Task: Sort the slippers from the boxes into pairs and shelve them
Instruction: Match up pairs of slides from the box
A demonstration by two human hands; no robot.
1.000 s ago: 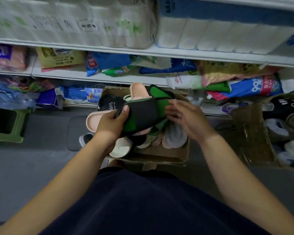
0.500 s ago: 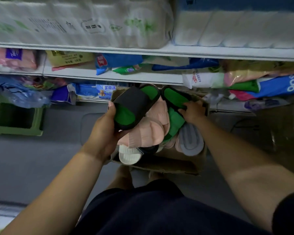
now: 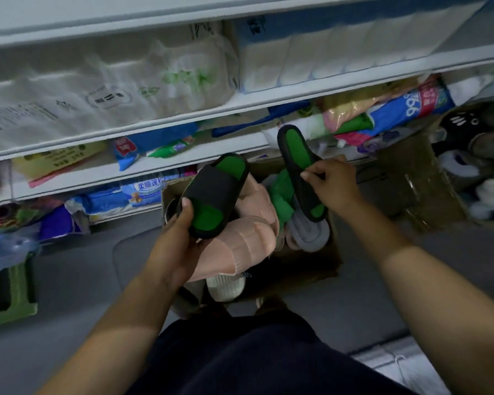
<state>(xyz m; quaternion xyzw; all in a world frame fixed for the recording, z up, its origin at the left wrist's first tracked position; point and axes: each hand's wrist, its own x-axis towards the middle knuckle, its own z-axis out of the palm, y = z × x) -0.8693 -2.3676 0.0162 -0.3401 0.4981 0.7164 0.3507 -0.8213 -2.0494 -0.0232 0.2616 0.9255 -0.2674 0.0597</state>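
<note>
My left fingers (image 3: 187, 207) wrap one black-and-green slipper (image 3: 215, 195), my right fingers (image 3: 311, 174) pinch its mate (image 3: 293, 153) by the edge, both above the box (image 3: 169, 186). That thin pinch could slip, dropping it among the pink slippers (image 3: 251, 238).

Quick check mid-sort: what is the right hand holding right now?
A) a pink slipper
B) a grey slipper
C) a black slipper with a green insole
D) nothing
C: the right hand grips a black slipper with a green insole, while the left hand holds the matching slipper.
</note>
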